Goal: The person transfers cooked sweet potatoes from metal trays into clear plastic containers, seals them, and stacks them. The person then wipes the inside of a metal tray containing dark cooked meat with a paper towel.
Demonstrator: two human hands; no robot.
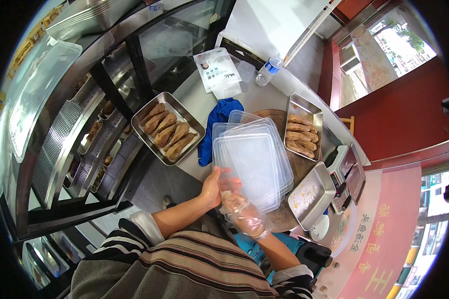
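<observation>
My left hand is bare, with thumb raised and blurred fingers spread at the near left edge of a stack of clear plastic lids. My right hand wears a thin transparent disposable glove and is blurred by motion. It is close beside the left fingers, at the stack's near edge; whether its fingers hold anything is unclear. The lids lie fanned over a round wooden chopping board. Left of them, a steel tray holds several browned poultry legs. Beyond the board's right side, another steel tray contains several cooked meat pieces.
A soiled steel tray sits at the right, beside a scale and a black-handled knife. A blue cloth, a white plastic packet and a water bottle lie farther back. A glass display case borders the left.
</observation>
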